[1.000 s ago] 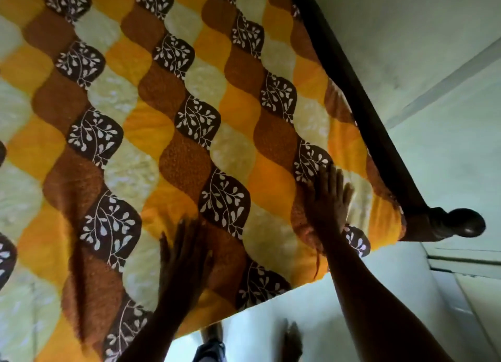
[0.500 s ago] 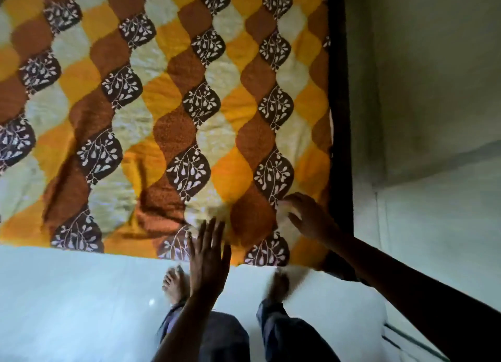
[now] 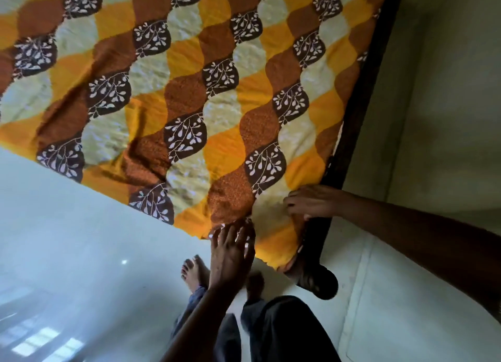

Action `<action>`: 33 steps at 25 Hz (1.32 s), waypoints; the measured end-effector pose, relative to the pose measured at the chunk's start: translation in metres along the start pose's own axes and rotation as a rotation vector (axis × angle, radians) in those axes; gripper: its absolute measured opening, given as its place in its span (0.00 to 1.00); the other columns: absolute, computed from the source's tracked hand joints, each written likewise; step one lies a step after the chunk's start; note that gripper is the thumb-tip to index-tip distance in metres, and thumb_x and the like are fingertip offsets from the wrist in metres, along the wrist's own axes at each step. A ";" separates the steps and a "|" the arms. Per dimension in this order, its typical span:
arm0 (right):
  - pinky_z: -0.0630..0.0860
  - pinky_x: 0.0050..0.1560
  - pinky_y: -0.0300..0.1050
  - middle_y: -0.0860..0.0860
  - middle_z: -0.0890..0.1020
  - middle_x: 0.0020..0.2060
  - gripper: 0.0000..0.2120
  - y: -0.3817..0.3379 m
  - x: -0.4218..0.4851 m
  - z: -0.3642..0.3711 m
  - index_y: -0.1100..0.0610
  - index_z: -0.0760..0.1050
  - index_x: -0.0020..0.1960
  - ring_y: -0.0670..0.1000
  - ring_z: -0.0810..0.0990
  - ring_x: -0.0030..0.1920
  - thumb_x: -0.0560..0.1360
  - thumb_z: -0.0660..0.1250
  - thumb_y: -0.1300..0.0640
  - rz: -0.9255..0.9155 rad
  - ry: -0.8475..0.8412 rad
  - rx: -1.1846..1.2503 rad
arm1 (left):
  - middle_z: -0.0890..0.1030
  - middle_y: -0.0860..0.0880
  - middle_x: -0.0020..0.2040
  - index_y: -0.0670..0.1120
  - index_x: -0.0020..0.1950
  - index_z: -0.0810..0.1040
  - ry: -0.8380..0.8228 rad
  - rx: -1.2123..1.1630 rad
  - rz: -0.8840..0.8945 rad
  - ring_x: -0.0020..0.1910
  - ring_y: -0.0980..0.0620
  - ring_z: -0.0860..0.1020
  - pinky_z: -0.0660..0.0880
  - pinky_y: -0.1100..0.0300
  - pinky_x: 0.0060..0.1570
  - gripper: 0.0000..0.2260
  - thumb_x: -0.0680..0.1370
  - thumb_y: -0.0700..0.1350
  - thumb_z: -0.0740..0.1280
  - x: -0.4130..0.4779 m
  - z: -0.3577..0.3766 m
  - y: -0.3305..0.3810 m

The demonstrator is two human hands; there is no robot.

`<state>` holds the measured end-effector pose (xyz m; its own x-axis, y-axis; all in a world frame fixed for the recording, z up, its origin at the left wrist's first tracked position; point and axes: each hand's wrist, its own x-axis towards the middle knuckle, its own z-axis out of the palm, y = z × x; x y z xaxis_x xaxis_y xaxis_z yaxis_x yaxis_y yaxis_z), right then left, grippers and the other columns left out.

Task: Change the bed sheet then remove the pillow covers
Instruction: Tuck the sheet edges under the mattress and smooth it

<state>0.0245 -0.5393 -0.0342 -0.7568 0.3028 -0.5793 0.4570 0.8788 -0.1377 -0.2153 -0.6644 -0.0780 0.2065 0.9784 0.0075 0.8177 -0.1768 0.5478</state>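
A bed sheet [image 3: 189, 95] with orange, brown and cream waves and white leaf prints lies spread over the bed, with some creases near its front edge. My left hand [image 3: 233, 253] has straight fingers, their tips touching the sheet's front edge near the corner. My right hand [image 3: 311, 203] is curled on the sheet at the corner, right beside the dark bed frame. No pillows or pillow covers are in view.
A dark wooden bed rail [image 3: 360, 103] runs along the sheet's right side and ends in a rounded post knob [image 3: 321, 284]. A pale wall [image 3: 447, 90] stands close on the right. My bare feet [image 3: 193, 275] stand on the glossy white floor [image 3: 81, 253].
Both hands have slid from flat on the sheet's surface back to its front corner. My right hand has curled at the corner by the frame. The view has tilted down towards the floor.
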 end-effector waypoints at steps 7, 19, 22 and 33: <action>0.73 0.40 0.48 0.54 0.78 0.44 0.03 0.028 0.004 0.016 0.57 0.74 0.48 0.54 0.77 0.45 0.74 0.65 0.60 -0.171 0.002 0.042 | 0.80 0.50 0.49 0.48 0.55 0.80 -0.133 -0.113 -0.263 0.48 0.46 0.77 0.76 0.54 0.43 0.16 0.71 0.53 0.64 0.001 0.044 0.069; 0.76 0.32 0.42 0.51 0.80 0.35 0.11 0.051 -0.001 0.037 0.56 0.78 0.42 0.54 0.80 0.36 0.63 0.77 0.62 -0.382 0.276 0.135 | 0.78 0.47 0.36 0.44 0.38 0.77 0.044 -0.099 -0.311 0.36 0.47 0.75 0.69 0.57 0.34 0.12 0.73 0.49 0.58 -0.002 0.068 0.103; 0.76 0.42 0.45 0.51 0.84 0.43 0.05 0.048 -0.004 0.026 0.56 0.81 0.47 0.53 0.81 0.44 0.72 0.70 0.60 -0.310 0.110 0.180 | 0.80 0.46 0.35 0.42 0.41 0.78 -0.027 -0.235 -0.338 0.34 0.49 0.77 0.73 0.54 0.33 0.15 0.72 0.51 0.57 -0.006 0.068 0.100; 0.76 0.47 0.47 0.52 0.82 0.49 0.12 0.071 -0.035 0.021 0.55 0.80 0.54 0.54 0.79 0.51 0.71 0.71 0.61 -0.115 0.193 0.193 | 0.82 0.46 0.49 0.44 0.54 0.80 -0.171 -0.231 -0.464 0.45 0.49 0.80 0.74 0.62 0.43 0.09 0.77 0.46 0.65 0.031 0.048 0.108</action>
<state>0.0931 -0.4946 -0.0405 -0.8751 0.2863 -0.3901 0.4297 0.8305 -0.3545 -0.0948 -0.6587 -0.0590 -0.0479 0.9134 -0.4042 0.7080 0.3165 0.6313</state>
